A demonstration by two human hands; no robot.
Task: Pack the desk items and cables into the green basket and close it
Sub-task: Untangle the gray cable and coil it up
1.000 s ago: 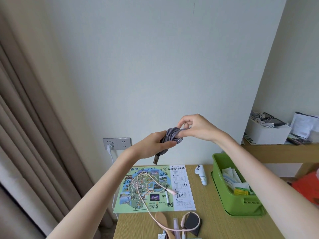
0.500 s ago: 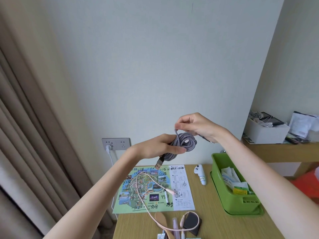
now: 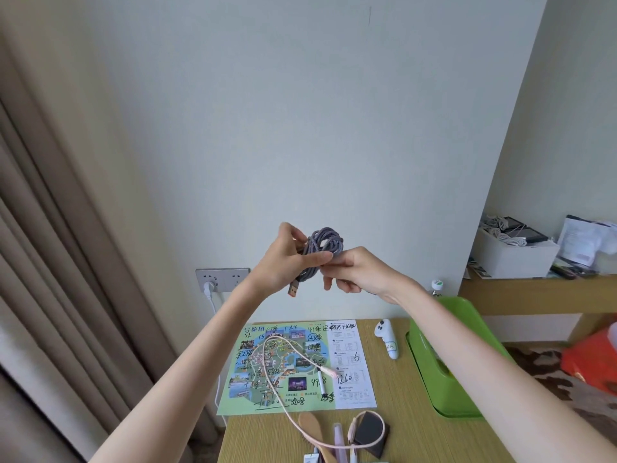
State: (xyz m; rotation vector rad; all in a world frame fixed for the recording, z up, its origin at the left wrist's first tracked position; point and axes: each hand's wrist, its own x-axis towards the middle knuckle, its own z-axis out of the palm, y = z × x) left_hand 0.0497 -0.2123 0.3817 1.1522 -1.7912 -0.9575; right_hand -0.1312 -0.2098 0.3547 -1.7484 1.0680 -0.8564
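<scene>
A coiled grey braided cable (image 3: 325,243) is held up in front of the wall, its orange USB plug hanging below. My left hand (image 3: 285,259) grips the coil from the left, thumb across the front. My right hand (image 3: 355,270) pinches the coil's lower right side. The green basket (image 3: 430,372) stands on the desk at the right, mostly hidden behind my right forearm. A pink cable (image 3: 293,379) lies looped over a map sheet (image 3: 300,365) on the desk.
A white handheld device (image 3: 387,334) lies left of the basket. A wooden spoon (image 3: 312,429), a black pad (image 3: 369,432) and pens sit at the desk's near edge. A wall socket (image 3: 222,279) holds a white plug. A shelf with a white box (image 3: 514,255) is at the right.
The coil has risen slightly and my right hand has dropped from above the coil to its lower right side. The left hand keeps its grip.
</scene>
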